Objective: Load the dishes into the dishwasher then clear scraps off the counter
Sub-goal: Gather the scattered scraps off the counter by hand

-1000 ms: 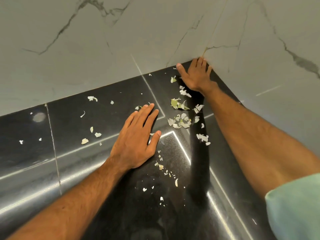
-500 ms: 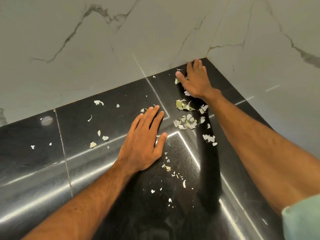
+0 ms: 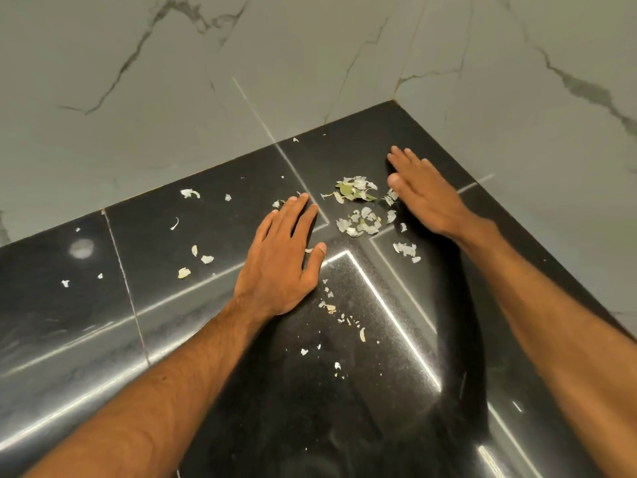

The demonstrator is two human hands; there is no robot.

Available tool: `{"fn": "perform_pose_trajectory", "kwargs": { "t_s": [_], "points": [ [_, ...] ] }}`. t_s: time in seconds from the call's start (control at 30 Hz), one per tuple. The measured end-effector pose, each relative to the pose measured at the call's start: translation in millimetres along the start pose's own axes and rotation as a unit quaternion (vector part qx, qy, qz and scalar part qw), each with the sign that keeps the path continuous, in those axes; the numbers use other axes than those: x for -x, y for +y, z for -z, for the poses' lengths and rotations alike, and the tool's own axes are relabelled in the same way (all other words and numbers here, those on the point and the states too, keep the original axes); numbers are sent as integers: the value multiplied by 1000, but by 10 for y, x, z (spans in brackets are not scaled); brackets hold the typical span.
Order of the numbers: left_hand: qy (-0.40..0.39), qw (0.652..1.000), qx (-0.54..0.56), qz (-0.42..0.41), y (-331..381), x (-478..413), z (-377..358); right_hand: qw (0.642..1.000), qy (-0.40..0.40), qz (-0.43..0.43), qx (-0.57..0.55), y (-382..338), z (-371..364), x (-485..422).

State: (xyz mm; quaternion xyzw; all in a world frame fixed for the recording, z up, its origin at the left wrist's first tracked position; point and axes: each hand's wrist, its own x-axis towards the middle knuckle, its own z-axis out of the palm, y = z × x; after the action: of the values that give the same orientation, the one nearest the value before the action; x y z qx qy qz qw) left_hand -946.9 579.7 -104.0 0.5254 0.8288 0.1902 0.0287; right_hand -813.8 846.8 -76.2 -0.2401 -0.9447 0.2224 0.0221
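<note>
Pale peel flakes and green leaf bits lie scattered over the glossy black counter (image 3: 206, 339). The thickest scrap pile (image 3: 358, 208) sits between my two hands near the wall corner. My left hand (image 3: 286, 260) rests flat on the counter with straight fingers, just left of that pile. My right hand (image 3: 424, 194) lies flat with straight fingers, its thumb side touching the pile's right edge. Smaller scraps (image 3: 196, 260) lie left of my left hand, and tiny crumbs (image 3: 341, 319) trail toward me below its thumb.
Grey marble-veined walls (image 3: 310, 63) enclose the counter at the back and right, meeting in a corner (image 3: 396, 98). Tile joints cross the counter. A round pale smudge (image 3: 81, 249) marks the far left.
My right hand has drawn back from the wall corner toward me, sweeping scraps into the pile. My left hand has stayed flat in place.
</note>
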Motion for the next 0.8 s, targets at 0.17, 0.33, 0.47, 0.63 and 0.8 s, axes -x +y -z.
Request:
{"fn": "perform_pose_trajectory", "kwargs": {
  "t_s": [0.17,0.33,0.47,0.63,0.8],
  "points": [
    [4,1000,20,-7,-2,5,-9,993,-34,112,-7,-470,-381,450],
    [12,997,76,2,-2,7,19,985,36,44,-166,-459,-198,1015],
    [19,996,88,2,-2,9,18,994,47,-85,40,-489,-423,1139],
    [36,993,113,1,15,22,14,999,3,21,-31,-1071,-648,1253],
    [62,981,181,23,-9,19,8,972,94,-63,-207,-1012,-293,548]
  ]
}}
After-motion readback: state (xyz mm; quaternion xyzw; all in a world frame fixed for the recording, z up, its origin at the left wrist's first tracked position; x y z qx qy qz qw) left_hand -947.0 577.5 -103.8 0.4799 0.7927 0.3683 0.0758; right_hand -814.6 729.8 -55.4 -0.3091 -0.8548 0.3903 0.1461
